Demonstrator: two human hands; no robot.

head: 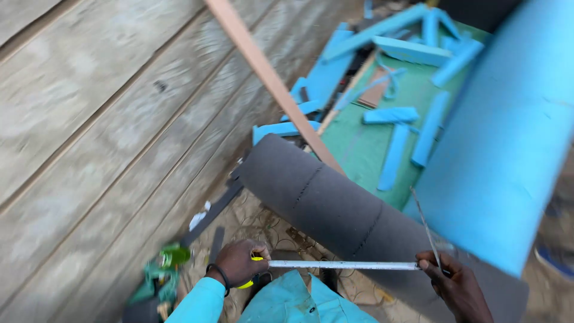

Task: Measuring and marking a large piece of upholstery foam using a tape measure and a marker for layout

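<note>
My left hand (239, 263) grips the yellow case of a tape measure, and its white blade (344, 265) runs level to the right. My right hand (454, 287) pinches the blade's free end, where a thin metal strip (426, 227) rises from the fingers. The blade lies across the near end of a grey fabric-covered roll (323, 197). Beside the roll on the right stands a large sheet of blue foam (508, 137). My turquoise sleeve (200, 302) shows at the bottom.
A long wooden slat (269, 78) slants across the scene over a grey plank wall (101, 119). Several blue foam offcuts (394, 113) lie on a green cloth (359, 149). A green bottle (173, 256) and scraps sit at lower left.
</note>
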